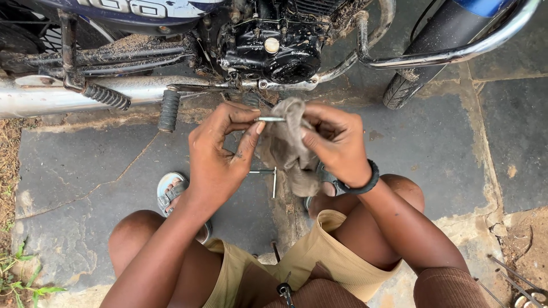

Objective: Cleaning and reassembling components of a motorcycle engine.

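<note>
Left hand (pixel 220 151) closed in a pinch, thumb and forefinger gripping the bare end of a thin metal rod (pixel 269 119) held level in front of the body. Right hand (pixel 337 142) curled shut around a greyish-brown rag (pixel 287 145), fingers pressing the cloth onto the far end of the same rod, so that only a short bright length shows between the two hands. Rag hanging loose below the right hand, its lower folds dangling over the ground between the knees. Black band (pixel 365 181) around the right wrist. Seen from above, squatting, knees apart, in tan shorts (pixel 319 251), with a sandalled foot (pixel 171 191) planted on the grey stone paving (pixel 85 165). On the paving just below the hands, a small T-shaped metal tool (pixel 269 175), lying apart from both hands. Directly ahead, the underside of a motorcycle: black engine case (pixel 274 48) caked with dirt, ribbed rubber footpeg (pixel 169 109) pointing down toward the paving, chrome exhaust pipe (pixel 68 94) running off to the left, chrome crash bar (pixel 451 54) curving to the right, and the edge of the front tyre (pixel 408 88) resting on the stone. Dry soil and a few green blades of grass (pixel 17 279) at the lower left margin; thin metal rods (pixel 511 279) lying on bare earth at the lower right corner.
</note>
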